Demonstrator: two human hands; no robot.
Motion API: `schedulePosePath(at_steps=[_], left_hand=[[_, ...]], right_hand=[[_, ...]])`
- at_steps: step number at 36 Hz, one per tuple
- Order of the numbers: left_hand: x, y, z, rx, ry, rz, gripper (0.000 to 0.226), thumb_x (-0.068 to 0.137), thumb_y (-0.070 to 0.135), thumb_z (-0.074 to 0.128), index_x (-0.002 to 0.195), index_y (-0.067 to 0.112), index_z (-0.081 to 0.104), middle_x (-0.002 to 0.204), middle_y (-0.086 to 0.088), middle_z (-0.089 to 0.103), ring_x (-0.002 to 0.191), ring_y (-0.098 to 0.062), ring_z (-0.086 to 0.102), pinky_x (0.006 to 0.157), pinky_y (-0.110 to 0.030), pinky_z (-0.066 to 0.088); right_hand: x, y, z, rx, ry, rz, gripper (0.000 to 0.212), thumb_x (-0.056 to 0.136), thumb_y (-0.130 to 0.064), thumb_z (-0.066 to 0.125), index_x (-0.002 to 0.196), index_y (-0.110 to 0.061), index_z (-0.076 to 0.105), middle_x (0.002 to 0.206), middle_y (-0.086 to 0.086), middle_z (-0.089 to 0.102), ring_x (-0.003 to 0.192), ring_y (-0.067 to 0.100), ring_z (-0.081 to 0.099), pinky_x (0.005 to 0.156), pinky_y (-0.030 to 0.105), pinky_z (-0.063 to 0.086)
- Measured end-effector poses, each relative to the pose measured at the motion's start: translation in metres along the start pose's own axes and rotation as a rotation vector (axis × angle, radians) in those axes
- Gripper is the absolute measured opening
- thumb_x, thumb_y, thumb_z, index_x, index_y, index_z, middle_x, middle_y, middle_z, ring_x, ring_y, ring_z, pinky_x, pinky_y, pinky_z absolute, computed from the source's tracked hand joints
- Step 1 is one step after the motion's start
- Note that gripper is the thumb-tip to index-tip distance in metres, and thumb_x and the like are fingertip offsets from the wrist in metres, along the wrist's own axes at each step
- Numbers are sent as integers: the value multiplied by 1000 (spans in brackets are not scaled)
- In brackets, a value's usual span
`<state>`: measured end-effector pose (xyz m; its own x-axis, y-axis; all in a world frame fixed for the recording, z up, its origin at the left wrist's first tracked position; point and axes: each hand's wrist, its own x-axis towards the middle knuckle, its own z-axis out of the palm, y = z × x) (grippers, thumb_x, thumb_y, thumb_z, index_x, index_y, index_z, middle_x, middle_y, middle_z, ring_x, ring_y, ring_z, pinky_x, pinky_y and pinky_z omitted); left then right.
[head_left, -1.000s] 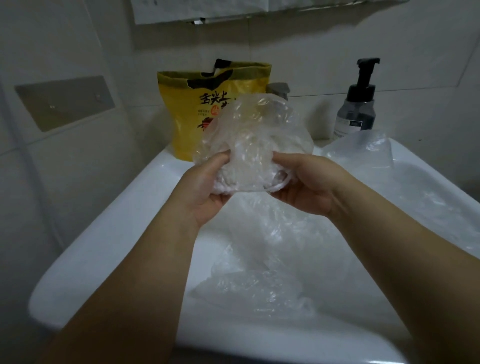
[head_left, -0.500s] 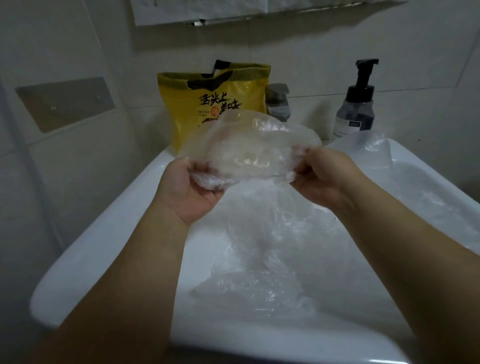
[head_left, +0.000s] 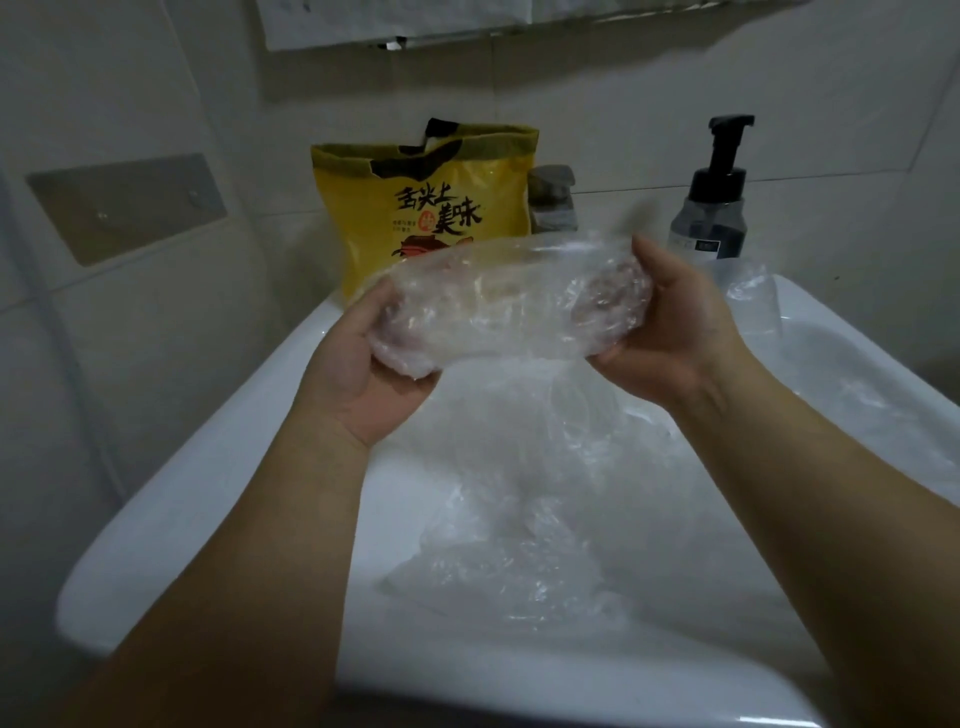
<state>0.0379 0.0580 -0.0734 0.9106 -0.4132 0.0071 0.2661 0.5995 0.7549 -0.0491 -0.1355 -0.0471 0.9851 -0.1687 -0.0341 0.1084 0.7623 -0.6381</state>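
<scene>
Both hands' fingers (head_left: 387, 317) curl around a clear plastic bag (head_left: 514, 301)

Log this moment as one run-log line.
left hand grips clear plastic bag | right hand grips its other end | bag held over white sink | loose plastic lies in sink

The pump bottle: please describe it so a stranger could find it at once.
Start at the white sink. Behind its right rear corner stands the pump bottle. Unlike the yellow bag further left, it is grey with a black pump head.
</scene>
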Motion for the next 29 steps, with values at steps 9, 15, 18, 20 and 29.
schedulePosePath(at_steps=[9, 15, 18, 20, 29], left_hand=[[-5, 3, 1, -135, -84, 16, 22, 82, 17, 54, 98, 10, 67, 92, -9, 73, 75, -22, 72, 53, -28, 57], [-5, -5, -2, 477, 97, -139, 32, 80, 40, 63, 105, 20, 67, 95, 2, 69, 81, -15, 66, 71, -26, 52], [1, -19, -10, 1105, 441, -14, 66, 79, 47, 73, 134, 17, 52, 133, -3, 54, 119, -22, 53, 91, -34, 42], [-1, -17, -5, 1113, 397, 193, 56, 87, 38, 68, 137, 20, 49, 138, 1, 51, 125, -19, 49, 96, -31, 40], [-8, -22, 11, 904, -275, 13, 81, 57, 72, 75, 128, 34, 61, 131, 10, 62, 126, -13, 54, 111, -49, 35]], right_hand=[[3, 2, -3, -13, 79, 48, 44, 100, -36, 40, 108, 0, 64, 102, 21, 71, 89, 33, 70, 78, 43, 55], [4, 0, -4, -196, 1, 112, 33, 95, -43, 50, 95, -15, 67, 75, 0, 63, 61, 13, 61, 53, 24, 50], [0, 2, -3, -488, -3, 102, 29, 94, -43, 51, 79, -19, 58, 46, -5, 39, 37, 5, 34, 38, 15, 29], [-4, 5, 1, -561, -67, 140, 30, 95, -40, 49, 78, -16, 56, 43, -4, 41, 32, 5, 37, 35, 14, 32], [-8, 6, 8, -527, -357, 271, 34, 81, -38, 52, 65, -13, 70, 65, 4, 68, 57, 15, 67, 51, 22, 53]])
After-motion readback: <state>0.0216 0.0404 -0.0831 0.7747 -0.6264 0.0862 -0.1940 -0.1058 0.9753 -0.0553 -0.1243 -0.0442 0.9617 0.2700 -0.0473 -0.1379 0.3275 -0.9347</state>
